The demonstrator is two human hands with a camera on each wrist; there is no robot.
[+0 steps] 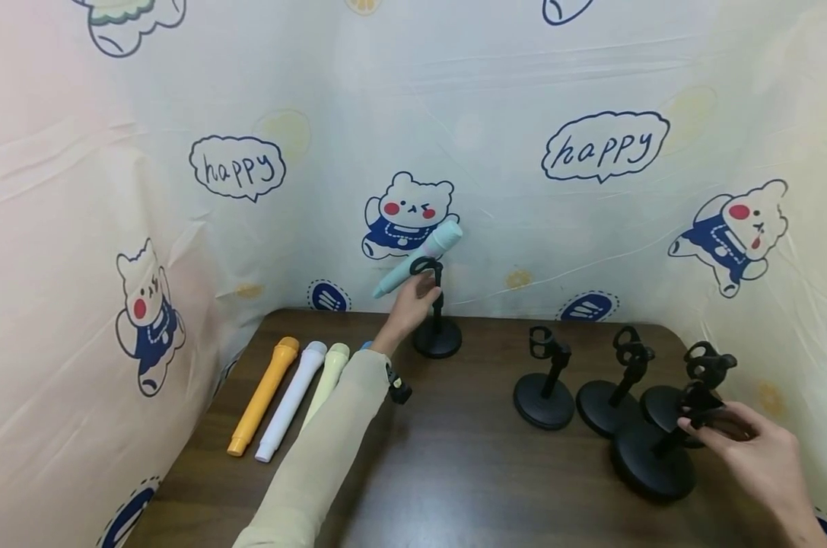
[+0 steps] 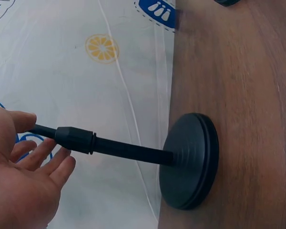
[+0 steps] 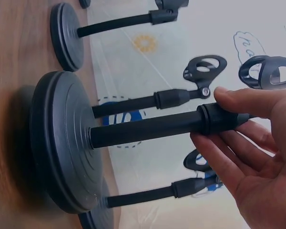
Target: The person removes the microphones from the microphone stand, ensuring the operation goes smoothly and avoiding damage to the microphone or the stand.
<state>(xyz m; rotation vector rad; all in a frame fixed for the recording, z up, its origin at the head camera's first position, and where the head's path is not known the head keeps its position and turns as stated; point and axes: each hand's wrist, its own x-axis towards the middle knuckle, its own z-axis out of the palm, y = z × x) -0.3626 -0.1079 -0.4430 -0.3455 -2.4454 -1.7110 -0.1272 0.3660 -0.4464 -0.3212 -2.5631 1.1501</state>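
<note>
At the back of the table, a light-blue microphone (image 1: 420, 259) lies slanted in the clip of a black microphone stand (image 1: 437, 339). My left hand (image 1: 411, 306) holds this stand by its upper pole, thumb on one side and fingers on the other, as the left wrist view shows. On the right, my right hand (image 1: 762, 449) grips another black microphone stand (image 3: 148, 129) around its collar, just below an unfilled clip (image 3: 263, 71). A dark shadow lies beside its round base in the right wrist view.
Three more black stands, one of them here (image 1: 545, 401), cluster beside the right hand. To the left lie orange (image 1: 264, 396), white (image 1: 291, 401) and pale-yellow (image 1: 329, 378) microphones; a blue tip shows behind my left forearm. A printed curtain (image 1: 481, 114) hangs behind the table.
</note>
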